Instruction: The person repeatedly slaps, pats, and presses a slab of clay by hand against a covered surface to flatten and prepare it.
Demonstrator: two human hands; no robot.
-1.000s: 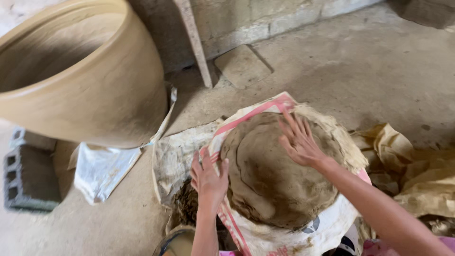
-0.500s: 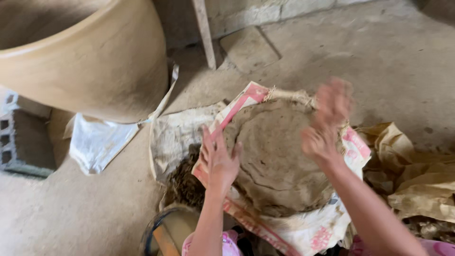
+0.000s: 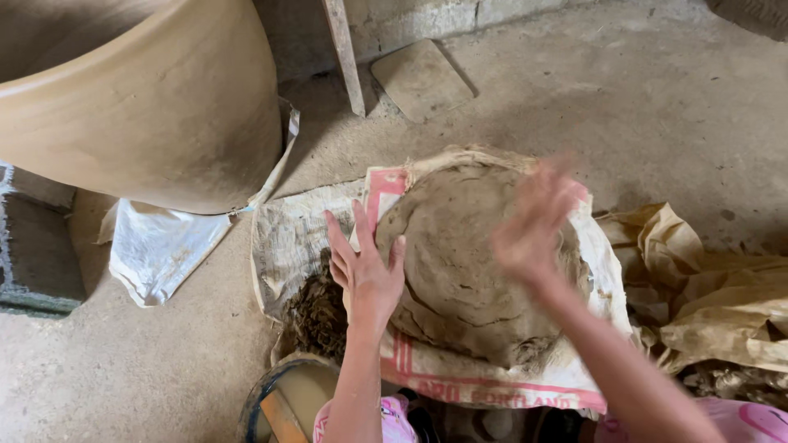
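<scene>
Left hand [image 3: 367, 271] flat, right hand [image 3: 532, 223] raised, blurred

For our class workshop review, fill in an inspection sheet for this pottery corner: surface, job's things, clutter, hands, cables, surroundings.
Surface: dusty concrete floor.
Job's things: flattened clay disc lying on a white woven sack with red stripes.
Clutter: crumpled brown paper; white cloth; dark fibrous heap; flat stone slab.
Hands: left hand spread open at the disc's left edge; right hand open above the disc, blurred.
Cables: nothing seen.
Surroundings: large unfired clay pot; leaning wooden slat; grey block; masonry wall.
</scene>
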